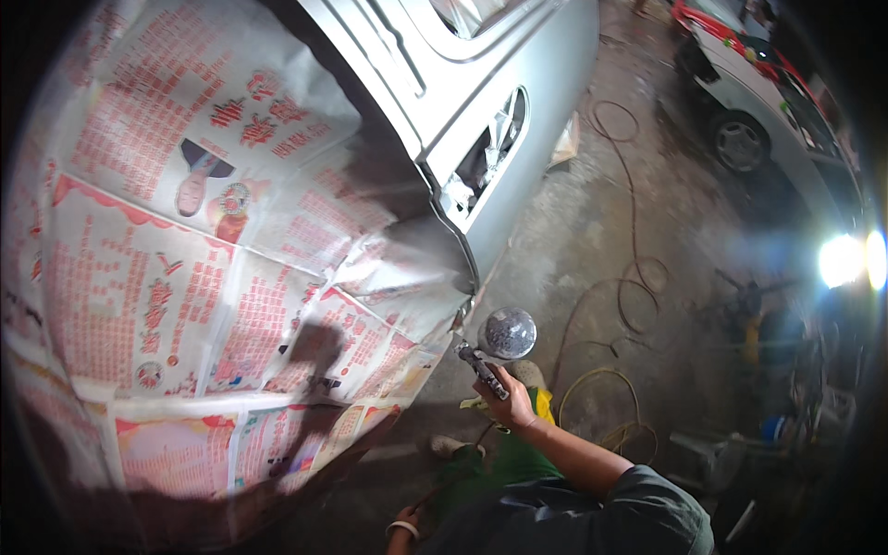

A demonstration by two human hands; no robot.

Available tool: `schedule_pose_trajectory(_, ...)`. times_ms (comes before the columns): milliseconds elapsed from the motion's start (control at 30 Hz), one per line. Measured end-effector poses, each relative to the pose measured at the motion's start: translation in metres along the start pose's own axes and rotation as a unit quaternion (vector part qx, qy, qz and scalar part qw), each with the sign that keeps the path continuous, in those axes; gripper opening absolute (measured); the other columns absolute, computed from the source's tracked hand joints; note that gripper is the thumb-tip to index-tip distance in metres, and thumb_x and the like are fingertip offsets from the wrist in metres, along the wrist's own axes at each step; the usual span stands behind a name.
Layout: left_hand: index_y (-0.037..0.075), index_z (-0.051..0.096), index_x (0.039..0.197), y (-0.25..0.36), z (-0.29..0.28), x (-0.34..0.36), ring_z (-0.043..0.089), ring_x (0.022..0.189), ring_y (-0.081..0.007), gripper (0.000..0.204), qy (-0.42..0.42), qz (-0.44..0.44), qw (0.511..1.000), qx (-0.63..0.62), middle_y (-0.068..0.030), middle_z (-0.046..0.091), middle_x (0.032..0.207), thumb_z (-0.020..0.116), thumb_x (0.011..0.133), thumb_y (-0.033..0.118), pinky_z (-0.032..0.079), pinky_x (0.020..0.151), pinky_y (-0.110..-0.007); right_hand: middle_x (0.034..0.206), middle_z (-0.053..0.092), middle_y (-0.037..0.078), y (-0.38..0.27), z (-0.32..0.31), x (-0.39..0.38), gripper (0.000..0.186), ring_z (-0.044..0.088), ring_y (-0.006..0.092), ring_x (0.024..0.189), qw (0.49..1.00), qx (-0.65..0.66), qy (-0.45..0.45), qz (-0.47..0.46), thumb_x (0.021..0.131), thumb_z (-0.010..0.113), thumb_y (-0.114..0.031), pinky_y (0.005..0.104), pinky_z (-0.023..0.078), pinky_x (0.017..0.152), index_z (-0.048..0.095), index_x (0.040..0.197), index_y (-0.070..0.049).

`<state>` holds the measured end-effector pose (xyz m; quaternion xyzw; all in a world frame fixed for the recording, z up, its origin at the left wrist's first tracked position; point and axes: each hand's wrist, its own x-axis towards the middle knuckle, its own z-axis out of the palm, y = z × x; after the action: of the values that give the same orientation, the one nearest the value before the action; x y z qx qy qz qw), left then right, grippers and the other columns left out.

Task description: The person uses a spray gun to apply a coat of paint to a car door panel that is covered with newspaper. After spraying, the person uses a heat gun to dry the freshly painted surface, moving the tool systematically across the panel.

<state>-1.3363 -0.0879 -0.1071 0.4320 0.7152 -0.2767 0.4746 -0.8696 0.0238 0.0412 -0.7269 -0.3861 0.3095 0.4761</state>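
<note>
My right hand (516,400) is wrapped round the grip of a paint spray gun (483,372). The gun carries a round, clear cup (508,333) speckled with dark paint. Its front end points toward the lower corner of a silver-grey car body panel (546,111), a short gap away. Masking sheets (185,277) with red print cover the car's left part up to that panel's edge. Low in the view, my left hand (404,524), with a white band at the wrist, is closed round what looks like a thin dark hose. Its fingers are partly in shadow.
A reddish hose (633,203) loops across the concrete floor, and a yellowish hose (592,375) coils beside my right forearm. Another car (740,102) stands at the far right. Bright lamps (842,262) shine above dark equipment (768,370) on the right.
</note>
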Motion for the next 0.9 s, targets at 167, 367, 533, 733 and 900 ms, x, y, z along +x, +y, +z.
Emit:
schedule_pose_trajectory(167,-0.001,0.065,0.125,-0.065,-0.023,0.01,0.06,0.123,-0.035,0.049,0.011,-0.086,0.993,0.078,-0.0212,0.066,0.128,0.054,0.1,0.04,0.046,0.103,-0.044,0.089,0.069,0.014,0.075,0.074,-0.031,0.045,0.065,0.0222,0.079,0.975,0.019,0.136,0.176,0.092,0.073,-0.028,0.0371,0.05,0.073,0.057,0.129,-0.008)
schedule_pose_trajectory(367,0.003,0.057,0.137,-0.124,0.006,0.038,0.057,0.126,-0.0368,0.053,-0.049,-0.034,0.993,0.102,-0.0212,0.061,0.135,0.055,0.098,0.04,0.045,0.105,-0.043,0.083,0.066,0.007,0.188,0.149,-0.008,0.037,0.062,0.0132,0.079,0.933,0.108,0.213,0.268,0.097,0.069,-0.028,0.0335,0.05,0.069,0.058,0.123,-0.004)
schedule_pose_trajectory(533,0.005,0.058,0.137,-0.128,0.028,0.058,0.057,0.125,-0.035,0.051,-0.075,-0.03,0.994,0.072,-0.0199,0.061,0.136,0.055,0.099,0.038,0.045,0.104,-0.044,0.086,0.066,0.015,0.279,0.206,0.031,0.05,0.063,0.0256,0.078,0.891,0.258,0.274,0.253,0.097,0.066,-0.039,0.0393,0.049,0.074,0.056,0.13,-0.002)
schedule_pose_trajectory(733,0.007,0.058,0.137,-0.148,0.03,0.076,0.058,0.123,-0.0329,0.047,-0.084,-0.038,0.995,0.042,-0.0184,0.061,0.136,0.055,0.1,0.036,0.046,0.101,-0.045,0.097,0.07,0.019,0.327,0.24,0.081,0.051,0.064,0.0278,0.085,0.887,0.231,0.31,0.252,0.098,0.064,-0.037,0.0395,0.049,0.079,0.056,0.131,0.001)
schedule_pose_trajectory(900,0.008,0.058,0.137,-0.162,0.02,0.092,0.058,0.121,-0.0311,0.045,-0.084,-0.032,0.995,0.032,-0.0172,0.06,0.137,0.055,0.101,0.034,0.047,0.1,-0.045,0.1,0.071,0.015,0.355,0.258,0.123,0.04,0.067,0.0254,0.091,0.874,0.246,0.351,0.23,0.099,0.063,-0.035,0.0381,0.049,0.085,0.061,0.122,-0.002)
